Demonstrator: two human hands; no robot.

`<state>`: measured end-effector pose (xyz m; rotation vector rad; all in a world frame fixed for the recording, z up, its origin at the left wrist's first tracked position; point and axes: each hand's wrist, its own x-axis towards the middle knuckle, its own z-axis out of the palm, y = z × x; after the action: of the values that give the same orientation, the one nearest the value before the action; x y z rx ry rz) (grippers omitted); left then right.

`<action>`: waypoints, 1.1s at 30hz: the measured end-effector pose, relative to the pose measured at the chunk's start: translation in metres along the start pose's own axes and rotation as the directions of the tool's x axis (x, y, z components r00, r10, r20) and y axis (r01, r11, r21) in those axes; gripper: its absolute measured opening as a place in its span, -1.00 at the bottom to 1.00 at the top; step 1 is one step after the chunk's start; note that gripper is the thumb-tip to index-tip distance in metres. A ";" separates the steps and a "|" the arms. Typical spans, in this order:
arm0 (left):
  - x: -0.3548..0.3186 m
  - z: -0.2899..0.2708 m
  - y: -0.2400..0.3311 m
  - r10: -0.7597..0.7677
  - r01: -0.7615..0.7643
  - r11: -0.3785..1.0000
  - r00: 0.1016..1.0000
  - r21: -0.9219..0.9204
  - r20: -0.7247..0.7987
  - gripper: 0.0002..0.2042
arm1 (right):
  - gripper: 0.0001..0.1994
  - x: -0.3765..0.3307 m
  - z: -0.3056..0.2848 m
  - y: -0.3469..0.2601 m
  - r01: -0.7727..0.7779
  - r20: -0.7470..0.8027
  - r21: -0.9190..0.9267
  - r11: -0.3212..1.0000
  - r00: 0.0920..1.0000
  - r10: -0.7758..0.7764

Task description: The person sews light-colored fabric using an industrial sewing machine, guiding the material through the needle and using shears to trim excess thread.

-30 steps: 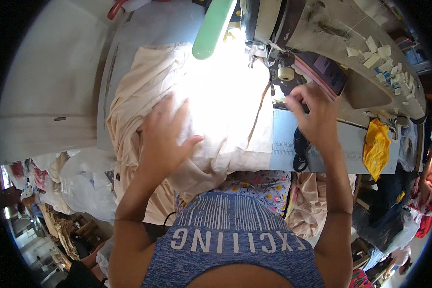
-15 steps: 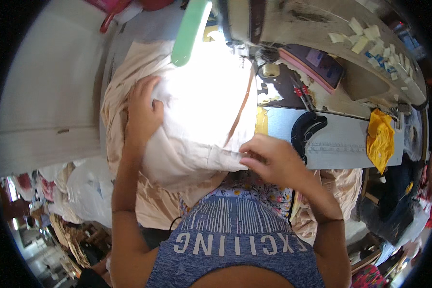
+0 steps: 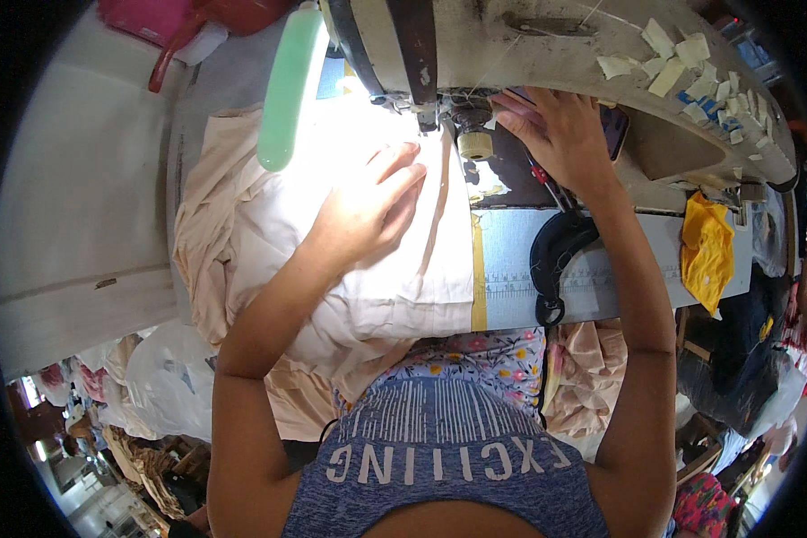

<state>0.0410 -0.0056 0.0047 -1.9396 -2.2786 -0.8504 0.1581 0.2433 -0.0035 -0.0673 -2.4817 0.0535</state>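
Pale cloth (image 3: 287, 238) lies before the sewing machine (image 3: 511, 54). Near its left end, the left hand (image 3: 368, 211) rests loosely curved on this cloth. Under it, the right hand (image 3: 563, 139) partly covers a phone (image 3: 616, 128); its grip I cannot tell.

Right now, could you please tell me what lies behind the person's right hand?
Parts of a smartphone show on either side of the right hand; the hand covers its middle, and whether they touch cannot be told.
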 end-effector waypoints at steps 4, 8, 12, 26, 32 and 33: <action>0.003 0.000 -0.002 0.031 -0.033 0.999 0.999 0.032 0.035 -0.73 | -0.49 0.001 0.000 -0.001 -0.045 0.078 0.026 0.999 0.996 0.043; 0.003 0.002 -0.002 0.046 -0.046 0.998 0.999 0.038 0.010 -0.72 | -0.51 0.003 -0.010 0.000 -0.147 0.097 0.109 0.983 0.986 0.137; 0.005 -0.001 0.000 0.059 -0.059 0.995 0.998 0.079 0.002 -0.73 | -0.51 0.004 -0.012 -0.002 -0.122 0.080 0.101 0.987 0.990 0.115; 0.002 0.000 0.001 0.040 -0.043 0.993 0.999 0.106 0.028 -0.73 | -0.66 -0.004 -0.040 -0.023 -0.130 0.163 0.219 0.967 0.982 0.095; 0.005 0.000 0.002 0.023 -0.031 0.987 0.998 0.158 0.054 -0.78 | -0.71 -0.009 -0.034 -0.052 0.035 0.135 0.405 0.914 0.986 -0.098; 0.005 0.003 0.002 0.030 -0.038 0.983 0.998 0.178 0.048 -0.78 | -0.79 -0.010 -0.032 -0.052 0.035 0.120 0.388 0.921 0.989 -0.088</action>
<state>0.0424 0.0000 0.0049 -1.9315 -2.2514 -0.5821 0.1837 0.1912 0.0188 0.1887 -2.5582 0.5346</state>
